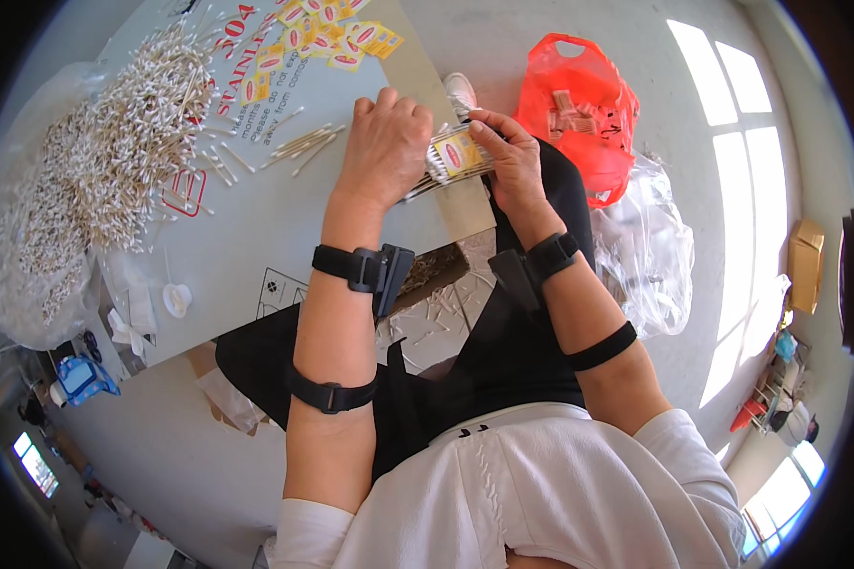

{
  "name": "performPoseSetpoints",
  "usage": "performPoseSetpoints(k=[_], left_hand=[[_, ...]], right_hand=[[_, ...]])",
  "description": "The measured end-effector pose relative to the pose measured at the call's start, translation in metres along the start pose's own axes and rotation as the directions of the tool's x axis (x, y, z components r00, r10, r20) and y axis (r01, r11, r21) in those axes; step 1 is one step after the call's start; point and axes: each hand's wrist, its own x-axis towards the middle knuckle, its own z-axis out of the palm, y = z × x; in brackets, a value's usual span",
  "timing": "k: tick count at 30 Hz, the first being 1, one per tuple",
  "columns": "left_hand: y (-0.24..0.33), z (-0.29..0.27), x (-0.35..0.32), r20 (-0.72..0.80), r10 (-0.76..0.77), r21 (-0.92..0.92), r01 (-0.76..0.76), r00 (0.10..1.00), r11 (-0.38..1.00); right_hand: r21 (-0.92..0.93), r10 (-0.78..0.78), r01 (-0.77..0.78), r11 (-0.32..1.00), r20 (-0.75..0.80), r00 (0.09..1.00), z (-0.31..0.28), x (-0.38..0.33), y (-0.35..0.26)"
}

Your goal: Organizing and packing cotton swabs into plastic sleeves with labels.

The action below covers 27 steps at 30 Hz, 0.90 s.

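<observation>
My left hand (385, 144) and my right hand (512, 156) hold between them a small clear packet of cotton swabs (454, 157) with a yellow and red label, over the near edge of the grey board (285, 218). My left hand grips the packet's left end, where swab tips stick out. My right hand pinches its right end. A large heap of loose cotton swabs (123, 142) lies on the board to the left. Several yellow labels (327, 33) lie at the board's far end.
A few loose swabs (304, 144) lie left of my left hand. An orange plastic bag (579, 109) and a clear plastic bag (647, 248) sit on the floor to my right. A small white cap (176, 299) rests near the board's front left.
</observation>
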Motion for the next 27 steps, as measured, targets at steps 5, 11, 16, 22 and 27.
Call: performPoseSetpoints(k=[5,11,16,22,27], left_hand=[[-0.002,0.005,0.001,0.017,-0.008,-0.028,0.008,1.0,1.0],[-0.014,0.004,-0.013,-0.072,-0.131,-0.362,0.097,0.989,0.927],[-0.001,-0.008,-0.027,-0.016,-0.226,-0.375,0.203,0.974,0.905],[0.003,-0.001,-0.03,-0.03,-0.228,-0.278,0.211,0.973,0.937],[-0.002,-0.006,-0.029,-0.077,-0.186,-0.189,0.168,0.98,0.967]], right_hand=[[0.01,-0.006,0.005,1.0,0.012,1.0,-0.001,0.001,0.001],[0.004,-0.001,0.001,1.0,0.01,1.0,0.0,0.001,0.002],[0.029,0.004,-0.004,1.0,-0.007,1.0,0.0,0.001,0.001],[0.02,0.017,-0.017,1.0,-0.011,1.0,0.004,-0.001,-0.002],[0.034,0.02,-0.02,0.999,-0.007,1.0,0.001,0.0,0.0]])
